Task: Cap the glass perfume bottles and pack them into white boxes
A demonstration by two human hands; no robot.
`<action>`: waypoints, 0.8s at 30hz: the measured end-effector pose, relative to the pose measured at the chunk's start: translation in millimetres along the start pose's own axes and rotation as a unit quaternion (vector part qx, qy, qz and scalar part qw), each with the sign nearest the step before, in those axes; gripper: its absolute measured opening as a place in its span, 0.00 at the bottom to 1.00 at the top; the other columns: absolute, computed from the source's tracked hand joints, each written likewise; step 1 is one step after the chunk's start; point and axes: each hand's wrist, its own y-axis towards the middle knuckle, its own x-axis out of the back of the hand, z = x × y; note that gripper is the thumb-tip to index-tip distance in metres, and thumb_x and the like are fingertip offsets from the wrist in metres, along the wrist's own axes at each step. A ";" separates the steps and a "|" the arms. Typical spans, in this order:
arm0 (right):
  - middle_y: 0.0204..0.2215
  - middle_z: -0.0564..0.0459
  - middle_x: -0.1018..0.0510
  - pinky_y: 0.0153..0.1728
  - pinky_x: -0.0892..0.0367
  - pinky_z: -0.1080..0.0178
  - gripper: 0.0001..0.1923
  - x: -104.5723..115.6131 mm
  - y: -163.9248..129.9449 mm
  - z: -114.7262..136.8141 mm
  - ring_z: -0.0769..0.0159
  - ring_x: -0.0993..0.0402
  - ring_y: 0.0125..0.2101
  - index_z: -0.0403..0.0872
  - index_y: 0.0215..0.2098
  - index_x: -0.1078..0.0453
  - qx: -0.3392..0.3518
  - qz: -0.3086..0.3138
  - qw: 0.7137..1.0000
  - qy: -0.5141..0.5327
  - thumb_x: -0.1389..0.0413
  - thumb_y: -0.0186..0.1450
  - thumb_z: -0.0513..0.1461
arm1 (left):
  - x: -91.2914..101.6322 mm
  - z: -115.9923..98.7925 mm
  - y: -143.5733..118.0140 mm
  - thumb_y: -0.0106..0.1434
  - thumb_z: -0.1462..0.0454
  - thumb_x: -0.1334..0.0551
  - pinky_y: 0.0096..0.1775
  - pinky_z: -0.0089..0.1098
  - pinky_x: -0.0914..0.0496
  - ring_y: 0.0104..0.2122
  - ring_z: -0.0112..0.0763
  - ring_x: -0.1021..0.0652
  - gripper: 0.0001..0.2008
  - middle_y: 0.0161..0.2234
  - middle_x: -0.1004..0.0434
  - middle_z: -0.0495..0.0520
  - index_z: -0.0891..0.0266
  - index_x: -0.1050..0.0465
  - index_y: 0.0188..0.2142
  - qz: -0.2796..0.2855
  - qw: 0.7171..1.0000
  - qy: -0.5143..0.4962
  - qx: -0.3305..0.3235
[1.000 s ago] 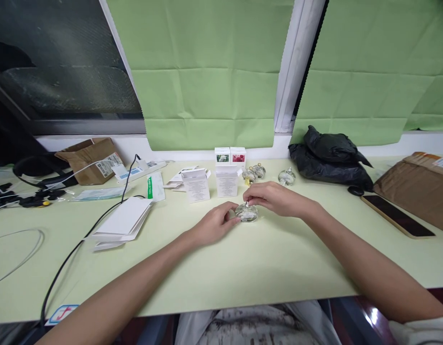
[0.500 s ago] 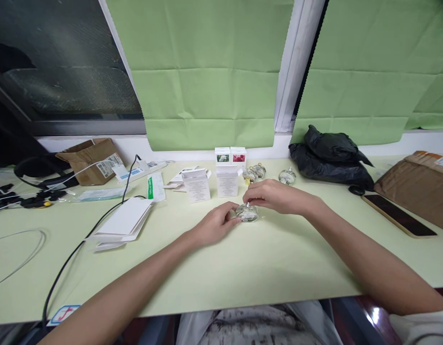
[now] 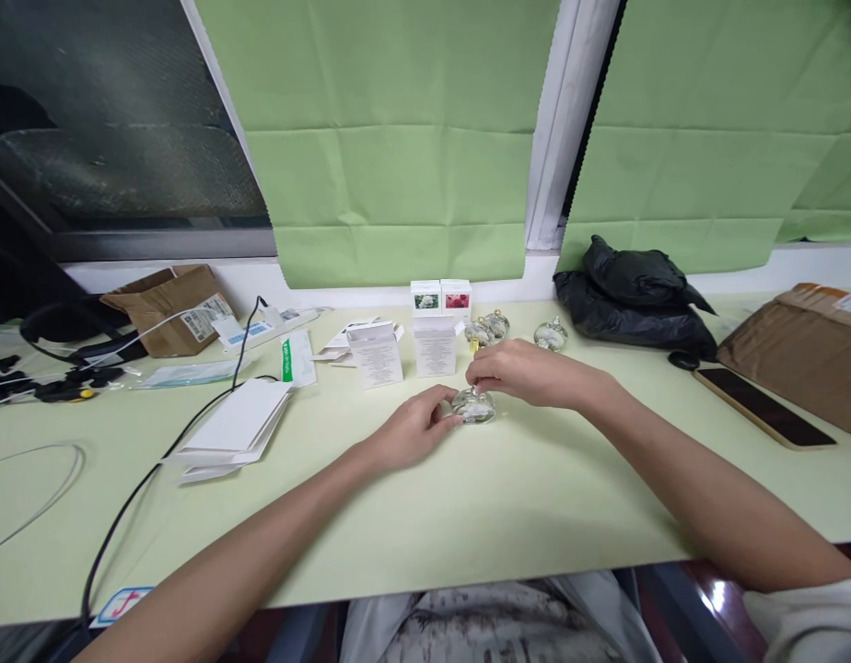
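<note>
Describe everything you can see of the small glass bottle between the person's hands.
The glass bottle is small, round and clear, squat like a flattened ball, with a narrow neck on top. It sits upright on the pale green table. The left hand touches its side; the right hand pinches its top. Its contents cannot be made out.

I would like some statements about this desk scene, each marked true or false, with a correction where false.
1. The left hand touches the small round clear glass bottle on the pale green table. True.
2. The right hand is at the top of that bottle. True.
3. The dark smartphone lies left of the hands. False: it lies to the right, near the brown parcel.
4. The crumpled black plastic bag hangs from the window. False: it rests on the table by the wall.
5. Two small white cartons stand upright behind the hands. True.
</note>
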 end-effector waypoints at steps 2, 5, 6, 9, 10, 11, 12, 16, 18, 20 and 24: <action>0.33 0.50 0.23 0.33 0.48 0.62 0.11 -0.8 1.1 -0.4 0.63 0.32 0.33 0.46 0.33 0.28 -0.004 0.000 1.000 -0.011 0.49 0.72 0.32 | 0.0 -0.6 0.0 0.72 0.52 0.40 0.32 0.31 0.38 0.30 0.31 0.31 0.17 0.30 0.31 0.47 0.57 0.27 0.55 0.000 1.000 -0.001 0.004; 0.31 0.51 0.24 0.33 0.50 0.61 0.11 -2.7 2.5 -1.1 0.64 0.34 0.31 0.46 0.31 0.29 -0.014 -0.001 1.000 -0.021 0.48 0.72 0.32 | 0.3 -1.7 0.0 0.72 0.52 0.39 0.32 0.31 0.38 0.30 0.31 0.31 0.17 0.30 0.30 0.47 0.57 0.26 0.54 -0.002 1.000 0.001 0.006; 0.31 0.51 0.24 0.33 0.51 0.61 0.11 -3.4 2.7 -1.3 0.65 0.35 0.31 0.46 0.31 0.30 -0.017 -0.001 1.000 -0.022 0.48 0.71 0.32 | 0.4 -2.0 0.0 0.72 0.52 0.39 0.32 0.31 0.38 0.30 0.31 0.31 0.17 0.30 0.30 0.47 0.57 0.26 0.54 -0.002 1.000 0.001 0.006; 0.31 0.51 0.24 0.33 0.51 0.61 0.11 -4.5 2.9 -1.4 0.65 0.36 0.31 0.45 0.30 0.31 -0.024 -0.002 0.999 -0.022 0.48 0.71 0.32 | 0.7 -2.1 -0.1 0.72 0.52 0.40 0.32 0.31 0.38 0.30 0.31 0.31 0.17 0.30 0.31 0.47 0.57 0.26 0.54 0.001 1.000 0.000 0.005; 0.31 0.51 0.24 0.33 0.51 0.61 0.11 -4.4 2.8 -1.3 0.65 0.36 0.31 0.45 0.30 0.31 -0.024 -0.004 1.000 -0.019 0.48 0.71 0.32 | 0.7 -1.9 -0.1 0.72 0.52 0.40 0.32 0.31 0.38 0.30 0.31 0.31 0.17 0.30 0.31 0.47 0.57 0.26 0.54 0.001 1.000 0.000 0.005; 0.31 0.51 0.24 0.33 0.50 0.61 0.11 -4.1 2.5 -1.2 0.64 0.35 0.31 0.46 0.30 0.31 -0.022 -0.004 1.000 -0.014 0.48 0.71 0.32 | 0.8 -1.7 -0.1 0.72 0.52 0.40 0.31 0.31 0.38 0.30 0.31 0.31 0.17 0.30 0.31 0.47 0.57 0.26 0.54 0.001 1.000 0.000 0.006; 0.31 0.51 0.24 0.33 0.50 0.61 0.11 -3.5 2.2 -1.1 0.64 0.35 0.32 0.46 0.30 0.31 -0.019 -0.004 1.000 -0.008 0.48 0.71 0.32 | 0.8 -1.4 -0.1 0.72 0.52 0.40 0.31 0.31 0.38 0.29 0.31 0.31 0.17 0.30 0.31 0.47 0.57 0.26 0.54 0.001 1.000 -0.001 0.006; 0.34 0.51 0.22 0.34 0.48 0.62 0.11 0.0 0.3 -0.8 0.64 0.34 0.33 0.46 0.33 0.29 -0.006 0.003 1.000 0.015 0.49 0.72 0.32 | 0.5 0.1 0.1 0.72 0.52 0.39 0.32 0.31 0.38 0.30 0.31 0.31 0.17 0.30 0.30 0.47 0.57 0.27 0.54 -0.002 1.000 0.002 0.002; 0.34 0.51 0.22 0.34 0.48 0.62 0.11 1.4 -0.4 -0.4 0.63 0.33 0.33 0.46 0.34 0.28 0.000 0.005 1.000 0.019 0.50 0.72 0.32 | 0.0 1.0 0.4 0.72 0.52 0.39 0.32 0.31 0.38 0.30 0.31 0.31 0.17 0.30 0.30 0.47 0.57 0.27 0.54 -0.005 1.000 0.003 0.001; 0.34 0.51 0.22 0.34 0.48 0.62 0.11 2.3 -0.7 -0.1 0.63 0.33 0.33 0.46 0.34 0.28 0.006 0.004 1.000 0.020 0.50 0.71 0.31 | -0.8 1.5 0.6 0.72 0.52 0.39 0.32 0.31 0.38 0.30 0.31 0.31 0.17 0.30 0.30 0.47 0.56 0.27 0.54 -0.009 1.000 0.003 0.004; 0.33 0.51 0.22 0.33 0.49 0.62 0.11 2.2 0.5 -0.4 0.64 0.34 0.32 0.47 0.33 0.28 0.006 0.002 1.000 0.017 0.49 0.71 0.31 | -1.7 0.6 0.7 0.72 0.51 0.39 0.32 0.31 0.38 0.30 0.32 0.30 0.17 0.30 0.30 0.47 0.57 0.27 0.53 -0.005 1.000 0.002 0.003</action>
